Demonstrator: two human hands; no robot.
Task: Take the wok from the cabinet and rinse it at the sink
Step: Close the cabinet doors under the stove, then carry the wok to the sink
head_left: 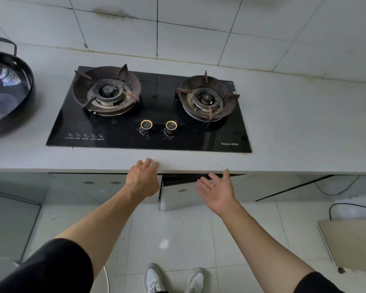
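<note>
Bare skin, both hands empty: left hand (143,179) fingers spread, back up, at the countertop (283,127) front edge; right hand (217,190) palm up, released, before a cabinet door (178,197) slightly ajar. Black glass two-burner gas hob (156,115), lettered "Royalstar" at front right, other small print unreadable. Dark wok (6,92), far left on the countertop, mouth up, loop handle toward the wall.

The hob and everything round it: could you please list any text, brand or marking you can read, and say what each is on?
"Royalstar": white brand name at the front right corner of the black glass hob; the characters after it are too small to read.
Captions under the five touch icons at the hob's front left: too small to read.
Markings round the two knobs: too small to read.
</note>
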